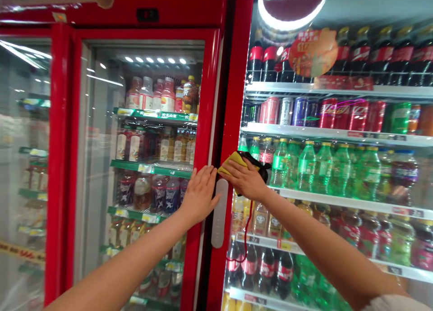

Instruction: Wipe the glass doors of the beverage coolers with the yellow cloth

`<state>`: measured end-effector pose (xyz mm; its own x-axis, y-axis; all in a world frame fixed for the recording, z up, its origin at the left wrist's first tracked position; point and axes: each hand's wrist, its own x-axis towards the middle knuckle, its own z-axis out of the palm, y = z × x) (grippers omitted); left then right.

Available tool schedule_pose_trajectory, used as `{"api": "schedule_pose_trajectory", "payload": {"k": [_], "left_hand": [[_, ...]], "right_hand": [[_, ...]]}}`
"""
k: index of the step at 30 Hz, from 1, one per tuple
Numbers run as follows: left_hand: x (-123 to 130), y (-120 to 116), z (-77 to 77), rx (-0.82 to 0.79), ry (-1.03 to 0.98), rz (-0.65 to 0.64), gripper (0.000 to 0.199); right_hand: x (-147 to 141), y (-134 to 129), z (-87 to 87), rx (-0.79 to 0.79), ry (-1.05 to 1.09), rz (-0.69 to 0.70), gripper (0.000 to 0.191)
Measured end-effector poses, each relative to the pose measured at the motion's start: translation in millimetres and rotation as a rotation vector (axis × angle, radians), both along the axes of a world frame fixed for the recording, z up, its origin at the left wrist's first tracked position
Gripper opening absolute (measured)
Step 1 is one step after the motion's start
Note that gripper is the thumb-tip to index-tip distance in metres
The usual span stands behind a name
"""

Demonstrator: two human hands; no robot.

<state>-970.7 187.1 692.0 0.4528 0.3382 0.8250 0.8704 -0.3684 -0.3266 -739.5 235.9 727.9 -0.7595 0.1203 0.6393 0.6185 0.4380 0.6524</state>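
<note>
My right hand (244,178) presses a yellow-and-black cloth (231,164) flat against the red door frame (216,281) of the right drinks fridge, just above its long grey handle plate (219,216). The dark part of the cloth bunches out to the right of my knuckles, over the glass. A thin red cord (248,225) dangles below it. My left hand (201,194) rests on the red edge of the left fridge door (196,257), fingers stretched out and holding nothing. Its thumb points toward the handle plate.
Behind the right glass stand shelves of green soda bottles (307,166), cans (329,113) and cola bottles (360,52). The left fridge holds juice bottles (168,94) on green-edged shelves. Another glass door (23,166) is at far left. A dark gap runs between the two fridges.
</note>
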Motion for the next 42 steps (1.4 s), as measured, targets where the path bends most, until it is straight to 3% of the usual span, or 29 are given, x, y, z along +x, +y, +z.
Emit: {"api": "schedule_pose_trajectory", "payload": {"k": [2, 4, 6, 8, 10, 12, 15, 17, 19, 23, 26, 28, 30, 33, 35, 37, 39, 42], "left_hand": [[4.7, -1.7, 3.2, -0.014, -0.006, -0.015, 0.068], [13.2, -1.5, 10.0, -0.012, -0.008, -0.031, 0.068], [22.9, -0.4, 16.6, -0.003, -0.007, -0.050, 0.067], [29.8, 1.0, 19.2, 0.003, -0.002, -0.070, 0.066], [31.6, 3.4, 16.4, 0.008, 0.001, -0.088, 0.065], [28.9, 7.8, 9.6, 0.015, -0.008, -0.101, 0.066], [25.3, 18.4, 0.9, 0.025, -0.030, -0.117, 0.069], [29.1, 26.8, 1.7, 0.038, -0.041, -0.133, 0.071], [39.3, 34.6, 9.1, 0.057, -0.054, -0.152, 0.071], [66.8, 46.2, 32.6, 0.091, -0.070, -0.193, 0.073], [78.7, 53.4, 45.0, 0.107, -0.058, -0.230, 0.074], [79.6, 57.9, 48.4, 0.113, -0.050, -0.240, 0.075], [77.2, 61.5, 49.1, 0.121, -0.043, -0.238, 0.074], [74.8, 65.3, 49.0, 0.133, -0.011, -0.248, 0.071], [77.9, 67.3, 50.6, 0.144, 0.006, -0.269, 0.072], [85.5, 69.9, 54.4, 0.159, 0.003, -0.293, 0.074], [96.3, 73.1, 59.7, 0.178, -0.005, -0.312, 0.076], [113.9, 77.3, 67.3, 0.199, -0.006, -0.325, 0.078]], "right_hand": [[4.0, -0.2, 3.2, 0.016, -0.003, -0.019, 0.045], [9.7, -0.1, 19.7, 0.046, 0.055, -0.068, 0.048], [19.7, -1.7, 37.3, 0.089, 0.178, -0.142, 0.051], [33.7, -5.2, 43.2, 0.131, 0.311, -0.217, 0.056], [48.1, -9.9, 31.1, 0.159, 0.401, -0.274, 0.064], [57.6, -14.2, 5.1, 0.172, 0.420, -0.302, 0.069], [56.4, -17.0, -31.0, 0.159, 0.285, -0.282, 0.062], [47.8, -16.0, -34.8, 0.139, 0.183, -0.249, 0.060], [39.4, -13.7, -18.4, 0.123, 0.146, -0.228, 0.059], [43.9, -11.2, 37.7, 0.121, 0.214, -0.247, 0.053], [69.4, -12.7, 53.1, 0.173, 0.409, -0.315, 0.054], [88.1, -14.3, 40.1, 0.223, 0.541, -0.350, 0.056], [99.7, -15.9, 14.0, 0.268, 0.628, -0.372, 0.059], [96.5, -17.2, -24.2, 0.285, 0.638, -0.400, 0.061], [85.4, -16.7, -32.2, 0.255, 0.564, -0.407, 0.060], [76.4, -15.6, -20.3, 0.217, 0.475, -0.398, 0.057], [77.0, -15.1, 7.0, 0.192, 0.420, -0.386, 0.054], [100.2, -16.9, 52.1, 0.193, 0.432, -0.389, 0.052]]}}
